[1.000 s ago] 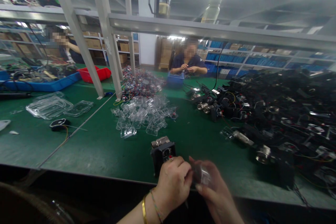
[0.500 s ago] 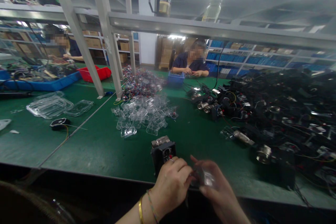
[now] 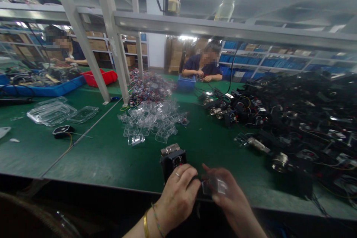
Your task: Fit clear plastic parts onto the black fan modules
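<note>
A black housing point(image 3: 165, 169) with a silver metal valve body point(image 3: 169, 150) at its back stands near the table's front edge. My left hand point(image 3: 180, 197) is in front of it, partly covering it. Its fingers are curled together, and what lies between their tips is hidden. Just to the right, my right hand point(image 3: 232, 197) is closed around a clear plastic piece point(image 3: 221, 186), slightly blurred. A heap of similar clear plastic pieces point(image 3: 156, 119) lies beyond the housing.
Black assemblies with metal fittings point(image 3: 292, 126) pile up on the right. Wired parts point(image 3: 152, 85) are heaped farther back. Clear covers point(image 3: 52, 111) and a small black part with wires point(image 3: 63, 131) lie left. Shelf posts point(image 3: 107, 33) rise behind; two people work across the table.
My left hand has shifted slightly left, while the black housing has stayed nearly in place. My right hand still holds the clear plastic piece.
</note>
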A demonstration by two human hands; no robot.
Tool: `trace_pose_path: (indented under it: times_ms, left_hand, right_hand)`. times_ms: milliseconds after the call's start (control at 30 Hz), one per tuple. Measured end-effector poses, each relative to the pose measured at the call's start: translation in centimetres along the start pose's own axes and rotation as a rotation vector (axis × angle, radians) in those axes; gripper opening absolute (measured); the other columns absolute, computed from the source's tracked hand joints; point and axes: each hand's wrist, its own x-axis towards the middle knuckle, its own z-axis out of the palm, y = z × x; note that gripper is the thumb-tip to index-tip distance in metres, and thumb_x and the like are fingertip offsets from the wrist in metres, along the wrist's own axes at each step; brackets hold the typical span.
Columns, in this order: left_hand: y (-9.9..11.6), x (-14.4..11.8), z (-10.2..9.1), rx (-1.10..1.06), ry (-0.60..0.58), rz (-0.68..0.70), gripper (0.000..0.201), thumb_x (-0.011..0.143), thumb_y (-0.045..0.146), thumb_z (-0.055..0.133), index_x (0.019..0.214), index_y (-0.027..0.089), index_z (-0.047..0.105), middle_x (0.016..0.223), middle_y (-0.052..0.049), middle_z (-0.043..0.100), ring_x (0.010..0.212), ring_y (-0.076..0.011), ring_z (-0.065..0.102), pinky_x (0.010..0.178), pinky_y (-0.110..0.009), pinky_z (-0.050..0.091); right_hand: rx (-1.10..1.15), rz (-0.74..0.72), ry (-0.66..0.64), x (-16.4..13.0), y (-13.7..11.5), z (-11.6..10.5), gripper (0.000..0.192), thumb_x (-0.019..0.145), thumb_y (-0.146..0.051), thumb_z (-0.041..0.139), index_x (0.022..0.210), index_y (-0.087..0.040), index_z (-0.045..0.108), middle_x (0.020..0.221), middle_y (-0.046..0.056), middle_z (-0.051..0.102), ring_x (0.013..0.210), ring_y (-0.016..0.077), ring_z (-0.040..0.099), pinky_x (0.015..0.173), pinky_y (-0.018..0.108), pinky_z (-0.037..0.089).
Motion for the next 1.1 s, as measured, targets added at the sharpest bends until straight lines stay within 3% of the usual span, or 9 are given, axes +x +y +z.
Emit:
trace_pose_path:
  times_ms: [267,533,867,1100]
  left_hand:
    - [0.2,1.2,-0.4,-0.094,0.045,-0.049,0.011,0.090,0.008,0.051,0.090,0.016,0.057,0.105,-0.008,0.056,0.106,-0.0236,0.051,0.097,-0.041,0.053]
    - [0.6,1.7,-0.5,-0.165,0.072,-0.120,0.013,0.085,0.004,0.052,0.084,0.017,0.054,0.098,-0.006,0.054,0.097,-0.0208,0.051,0.091,-0.038,0.051]
    - [0.5,2.2,-1.0,-0.130,-0.090,-0.164,0.013,0.085,0.005,0.052,0.083,0.017,0.055,0.102,-0.005,0.053,0.099,-0.0219,0.050,0.096,-0.042,0.048]
    - [0.6,2.3,-1.0,-0.125,-0.076,-0.176,0.015,0.079,0.002,0.055,0.082,0.017,0.054,0.101,-0.005,0.052,0.099,-0.0222,0.049,0.095,-0.042,0.049]
  right_hand:
    - [0.002,-0.010,-0.021,-0.1,0.2,0.1,0.057,0.064,-0.034,0.091,0.111,-0.032,0.059,0.132,0.008,0.063,0.135,0.0330,0.047,0.102,0.042,0.042]
    - [-0.066,-0.023,-0.042,-0.1,-0.1,0.1,0.056,0.066,-0.039,0.090,0.112,-0.032,0.059,0.133,0.009,0.062,0.139,0.0347,0.041,0.110,0.048,0.036]
    - [-0.085,-0.014,-0.057,-0.2,-0.2,0.0,0.057,0.066,-0.042,0.091,0.112,-0.032,0.058,0.137,0.010,0.060,0.139,0.0348,0.042,0.108,0.048,0.040]
    - [-0.129,-0.006,-0.092,-0.4,-0.5,0.1,0.054,0.070,-0.041,0.088,0.113,-0.032,0.058,0.136,0.010,0.059,0.139,0.0346,0.041,0.108,0.047,0.039]
